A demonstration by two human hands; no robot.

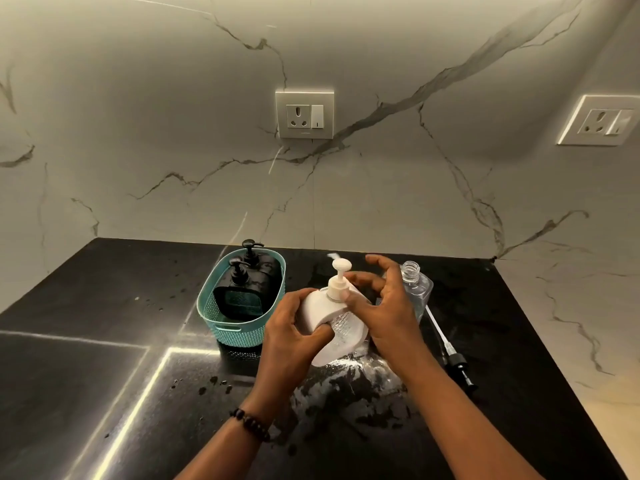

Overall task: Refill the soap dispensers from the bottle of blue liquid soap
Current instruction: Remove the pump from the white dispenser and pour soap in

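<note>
My left hand (292,336) grips the body of a white soap dispenser (337,332) with a clear ribbed window, tilted slightly over the black counter. My right hand (382,306) has its fingers at the collar of the dispenser's cream pump head (338,280). Just behind my right hand stands a clear bottle (417,285) with its threaded neck uncapped; a little pale blue liquid shows low inside. Its removed black pump with a long white tube (450,355) lies on the counter to the right.
A teal perforated basket (239,332) on the left holds two black pump dispensers (247,277). Water drops and a wet patch (346,389) cover the black counter (104,341) under my arms. Marble wall behind carries two sockets (304,115).
</note>
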